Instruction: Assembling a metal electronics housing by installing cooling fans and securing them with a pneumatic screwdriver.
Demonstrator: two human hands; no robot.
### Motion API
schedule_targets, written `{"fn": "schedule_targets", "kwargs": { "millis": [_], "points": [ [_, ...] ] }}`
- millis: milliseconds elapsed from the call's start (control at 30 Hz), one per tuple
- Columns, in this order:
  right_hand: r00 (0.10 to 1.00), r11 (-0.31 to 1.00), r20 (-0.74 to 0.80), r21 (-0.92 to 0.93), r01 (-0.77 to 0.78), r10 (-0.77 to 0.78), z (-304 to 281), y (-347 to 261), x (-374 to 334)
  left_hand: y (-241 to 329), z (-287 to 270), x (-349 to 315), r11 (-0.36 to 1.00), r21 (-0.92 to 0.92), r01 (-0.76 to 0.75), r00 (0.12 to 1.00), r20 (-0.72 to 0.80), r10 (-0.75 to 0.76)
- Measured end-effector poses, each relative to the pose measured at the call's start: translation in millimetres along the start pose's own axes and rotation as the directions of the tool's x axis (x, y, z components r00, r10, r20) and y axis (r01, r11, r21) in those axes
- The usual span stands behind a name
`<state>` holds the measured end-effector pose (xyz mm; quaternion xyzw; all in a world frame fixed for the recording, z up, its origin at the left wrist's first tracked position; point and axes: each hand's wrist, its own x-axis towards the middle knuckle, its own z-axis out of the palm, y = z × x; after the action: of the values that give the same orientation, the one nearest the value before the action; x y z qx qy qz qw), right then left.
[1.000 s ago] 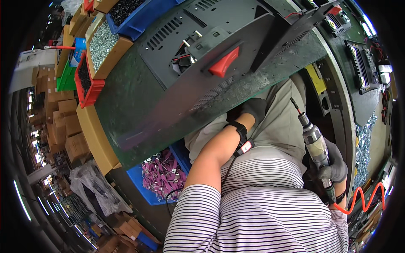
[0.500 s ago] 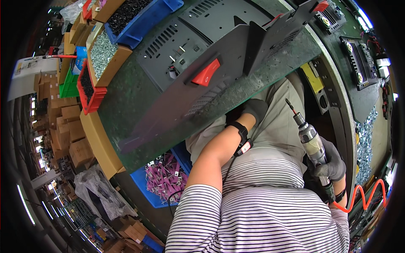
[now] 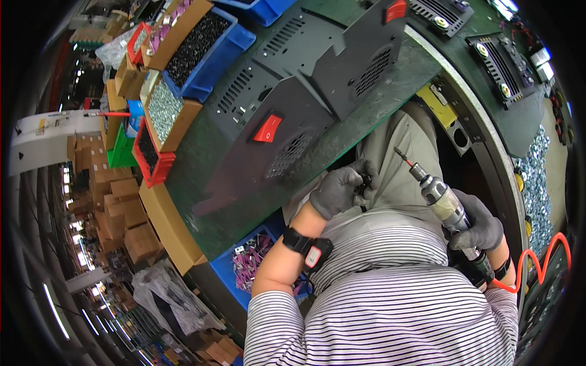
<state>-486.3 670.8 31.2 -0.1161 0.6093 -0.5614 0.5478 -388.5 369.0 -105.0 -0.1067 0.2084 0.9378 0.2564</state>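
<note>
My left hand [image 3: 339,190], in a grey glove, is curled shut over my lap just below the bench edge, with a small black part [image 3: 365,183] pinched in its fingers. My right hand [image 3: 481,224], also gloved, grips an air screwdriver [image 3: 441,196] whose red-tipped bit [image 3: 401,155] points up toward the bench. A black vented metal panel [image 3: 287,104] with a red rocker switch [image 3: 268,129] lies on the green bench [image 3: 201,177] above my left hand.
Bins line the bench's far side: a blue one of black screws [image 3: 201,43], a brown box of silver screws [image 3: 162,110], a red bin [image 3: 150,156]. A blue bin of purple parts [image 3: 253,265] sits under the bench. An orange coiled hose [image 3: 537,262] and loose silver fasteners [image 3: 538,177] are at right.
My left hand has drawn back from under the panel's edge to my lap and closed on a small part. The screwdriver has tilted slightly; the view has shifted so the panel sits higher.
</note>
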Motion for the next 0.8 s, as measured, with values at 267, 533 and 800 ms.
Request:
{"fn": "schedule_targets", "kwargs": {
  "millis": [267,533,800],
  "points": [
    [0.971,0.971,0.177,-0.148,0.187,-0.160,7.5,-1.1,-2.8,26.3,81.8,-19.6,0.988,0.042,-0.148,0.965,-0.212,0.153],
    [0.945,0.971,0.251,-0.063,0.232,-0.209,17.2,-9.4,6.1,47.3,96.9,-20.9,0.979,-0.101,-0.178,0.976,0.105,0.189],
    [0.932,0.972,0.297,-0.046,0.230,-0.207,14.4,-20.1,23.1,46.7,98.6,-25.0,0.927,0.080,-0.366,0.885,-0.279,0.373]
  ]
}}
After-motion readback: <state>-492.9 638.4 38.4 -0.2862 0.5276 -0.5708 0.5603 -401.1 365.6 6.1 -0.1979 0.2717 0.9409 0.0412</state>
